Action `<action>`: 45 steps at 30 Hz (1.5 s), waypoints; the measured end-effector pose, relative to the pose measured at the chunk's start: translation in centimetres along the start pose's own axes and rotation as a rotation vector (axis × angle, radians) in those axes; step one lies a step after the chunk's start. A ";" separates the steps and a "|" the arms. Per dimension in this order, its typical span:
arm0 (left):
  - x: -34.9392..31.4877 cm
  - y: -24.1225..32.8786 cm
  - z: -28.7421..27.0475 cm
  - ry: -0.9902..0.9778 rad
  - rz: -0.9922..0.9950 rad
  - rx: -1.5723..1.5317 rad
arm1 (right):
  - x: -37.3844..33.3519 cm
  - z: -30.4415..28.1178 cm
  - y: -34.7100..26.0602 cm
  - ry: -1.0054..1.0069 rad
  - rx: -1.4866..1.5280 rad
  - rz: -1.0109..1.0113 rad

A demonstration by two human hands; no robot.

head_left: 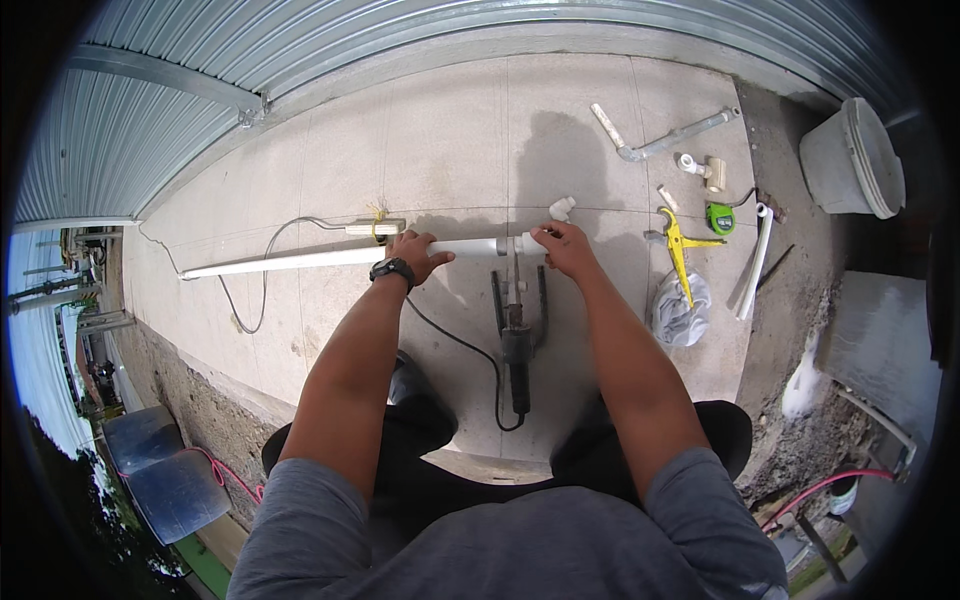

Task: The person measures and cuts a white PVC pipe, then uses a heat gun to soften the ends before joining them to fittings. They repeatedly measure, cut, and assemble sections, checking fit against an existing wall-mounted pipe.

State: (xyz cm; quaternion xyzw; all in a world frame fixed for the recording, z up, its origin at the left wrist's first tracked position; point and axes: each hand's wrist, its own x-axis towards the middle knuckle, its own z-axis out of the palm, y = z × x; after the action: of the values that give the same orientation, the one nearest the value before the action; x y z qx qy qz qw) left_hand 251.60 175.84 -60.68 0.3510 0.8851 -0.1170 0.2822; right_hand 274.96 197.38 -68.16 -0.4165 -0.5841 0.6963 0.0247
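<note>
Pipe [300, 262] stops well inside the slab's [440, 120] right edge; left hand [413, 253] loosely grips pipe, right hand [568, 251] pinches fitting [528, 244].

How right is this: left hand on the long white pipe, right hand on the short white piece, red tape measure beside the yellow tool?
One error: the head view shows the tape measure is green, not red. It lies beside the yellow tool, with left hand on the long white pipe, right hand on the short white piece.
</note>
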 end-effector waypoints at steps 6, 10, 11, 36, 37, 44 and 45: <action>0.2 -2.1 3.0 0.634 -0.907 -1.107 | -0.6 0.7 -1.1 -0.002 0.080 0.071; 2.3 -3.4 2.4 0.381 -1.069 -2.280 | -1.3 1.8 -2.3 0.109 -0.004 0.141; 2.9 -3.6 2.4 0.391 -1.016 -2.356 | -1.2 2.1 -2.7 0.117 -0.018 0.098; 5.9 -2.5 3.6 0.552 -1.100 -2.463 | 0.6 1.7 2.0 0.276 -0.221 -0.150; 5.8 -2.3 3.6 0.558 -1.110 -2.455 | 0.5 1.7 2.0 0.284 -0.224 -0.159; 6.2 -3.6 4.0 0.447 -1.102 -2.357 | 0.4 2.1 1.0 0.278 -0.314 -0.103; 6.3 -3.9 4.1 0.431 -1.116 -2.343 | 0.4 2.3 1.0 0.276 -0.344 -0.174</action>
State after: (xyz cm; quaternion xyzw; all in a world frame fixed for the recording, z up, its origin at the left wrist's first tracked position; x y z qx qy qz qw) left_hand 246.89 174.88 -67.65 -0.4994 0.5131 0.6730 0.1856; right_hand 273.74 195.45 -69.30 -0.4541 -0.7188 0.5181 0.0931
